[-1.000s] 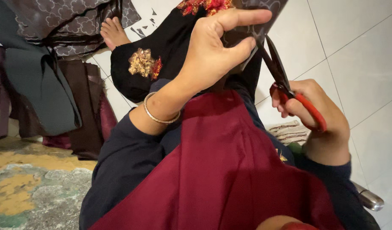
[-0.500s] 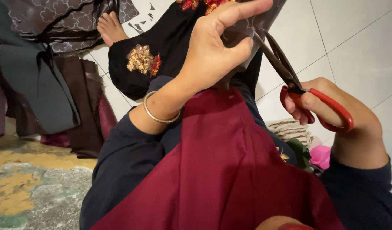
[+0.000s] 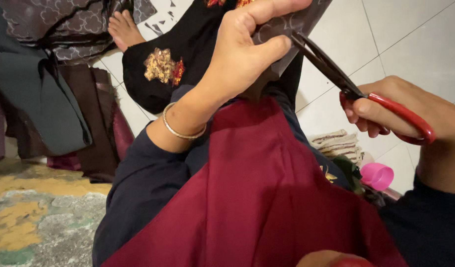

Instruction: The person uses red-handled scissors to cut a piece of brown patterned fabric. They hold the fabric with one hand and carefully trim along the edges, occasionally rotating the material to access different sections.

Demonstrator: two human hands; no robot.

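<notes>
A person seated on a white tiled floor (image 3: 425, 44) works with both hands over a lap draped in dark red cloth (image 3: 267, 198). The left hand (image 3: 242, 54), at about 12 o'clock in the view, is closed on a piece of grey patterned fabric (image 3: 299, 22), thumb and fingers pinching its edge; a thin gold bangle (image 3: 180, 129) circles that wrist. The right hand (image 3: 405, 116), at 3 o'clock, is wrapped around the red handles of a pair of scissors (image 3: 346, 81), with fingers curled through the loops. The dark blades point toward 11 o'clock, stand slightly parted, and meet the lower edge of the grey fabric just beside the left thumb. Behind the left hand, toward 11 o'clock, lies black cloth with a gold and red embroidered motif (image 3: 162, 65), and a bare foot (image 3: 123, 29) rests on the tiles beyond it. Dark grey and brown garments (image 3: 49, 99) are heaped at 9 o'clock. A folded striped cloth (image 3: 338, 144) and a small pink cup (image 3: 377, 175) sit on the floor at 4 o'clock, under the right forearm. A worn patterned rug (image 3: 35, 212) fills the 8 o'clock corner.
</notes>
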